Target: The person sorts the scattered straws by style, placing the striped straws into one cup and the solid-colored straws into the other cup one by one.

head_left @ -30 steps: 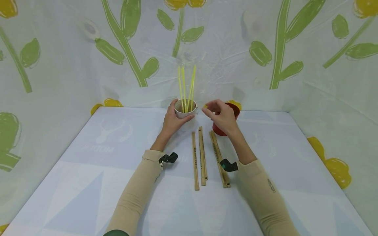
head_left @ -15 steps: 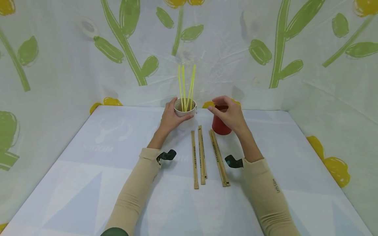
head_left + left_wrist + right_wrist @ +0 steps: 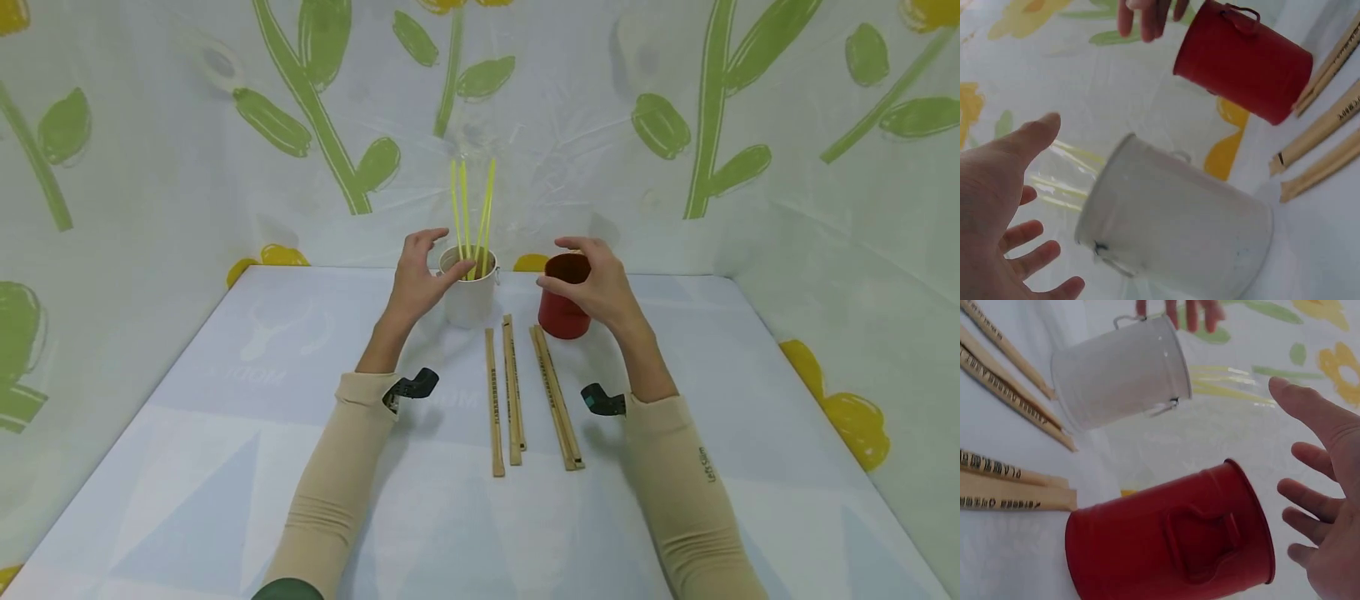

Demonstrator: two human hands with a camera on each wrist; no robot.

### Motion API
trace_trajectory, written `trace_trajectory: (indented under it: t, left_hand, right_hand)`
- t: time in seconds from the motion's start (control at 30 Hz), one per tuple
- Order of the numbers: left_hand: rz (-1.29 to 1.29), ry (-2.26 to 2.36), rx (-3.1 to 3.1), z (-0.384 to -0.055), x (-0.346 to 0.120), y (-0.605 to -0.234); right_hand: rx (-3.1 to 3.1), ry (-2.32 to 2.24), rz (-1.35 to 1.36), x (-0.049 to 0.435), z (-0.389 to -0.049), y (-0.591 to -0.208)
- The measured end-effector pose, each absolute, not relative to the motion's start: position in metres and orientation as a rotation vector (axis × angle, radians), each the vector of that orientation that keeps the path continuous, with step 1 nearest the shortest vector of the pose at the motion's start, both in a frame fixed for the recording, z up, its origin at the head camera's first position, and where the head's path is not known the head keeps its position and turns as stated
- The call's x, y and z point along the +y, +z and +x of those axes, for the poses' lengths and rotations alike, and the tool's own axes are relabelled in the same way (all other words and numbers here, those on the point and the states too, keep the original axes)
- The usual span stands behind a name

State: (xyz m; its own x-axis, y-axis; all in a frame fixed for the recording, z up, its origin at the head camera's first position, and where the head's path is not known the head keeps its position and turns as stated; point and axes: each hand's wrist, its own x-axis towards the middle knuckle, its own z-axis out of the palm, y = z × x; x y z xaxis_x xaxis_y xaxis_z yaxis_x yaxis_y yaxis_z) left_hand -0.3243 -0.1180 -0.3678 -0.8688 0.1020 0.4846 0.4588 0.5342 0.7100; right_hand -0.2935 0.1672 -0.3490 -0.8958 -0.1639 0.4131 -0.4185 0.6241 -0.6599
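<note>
A white metal bucket stands upright at the table's back, with several thin yellow straws poking out of it. My left hand hovers at its left rim, thumb and fingers spread and holding nothing. In the left wrist view, a gap shows between that hand and the bucket. To the right stands a red metal bucket. Beside and above its rim is my right hand, relaxed. The right wrist view shows its fingers apart from the red bucket.
Several long paper-wrapped sticks with printed text lie in front of the buckets: a single one, a middle group and a right group. A flower-printed curtain rises right behind the table's back edge.
My left hand has let go of the white bucket and drawn back to the left. The right hand has shifted right, over the red bucket's rim. Both buckets stay in place.
</note>
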Motion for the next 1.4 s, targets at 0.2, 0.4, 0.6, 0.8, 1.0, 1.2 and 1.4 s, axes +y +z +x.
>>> trace_trajectory:
  t: [0.2,0.4,0.6,0.8,1.0,1.2,1.4]
  left_hand:
    - [-0.564,-1.211,-2.283,-0.311,-0.104,-0.353]
    - [-0.654,-1.186,-2.232,-0.297,-0.091,-0.341]
    - [-0.699,-1.164,-2.23,-0.286,-0.082,-0.334]
    - [-0.777,-1.215,-2.326,-0.28,-0.074,-0.336]
    - [-0.83,-1.204,-2.454,-0.276,-0.068,-0.341]
    - [-0.832,-1.111,-2.628,-0.276,-0.064,-0.346]
    - [-0.856,-0.988,-2.873,-0.279,-0.065,-0.356]
  right_hand:
    - [-2.566,1.089,0.413,0.176,-0.304,-0.361]
    - [-2.627,1.093,0.323,0.181,-0.311,-0.372]
    - [-2.647,1.163,0.289,0.184,-0.315,-0.382]
    - [-2.664,1.248,0.211,0.188,-0.318,-0.389]
    - [-2.672,1.319,0.187,0.194,-0.319,-0.393]
    - [-2.66,1.345,0.202,0.196,-0.319,-0.393]
    - [-2.651,1.407,0.232,0.197,-0.319,-0.394]
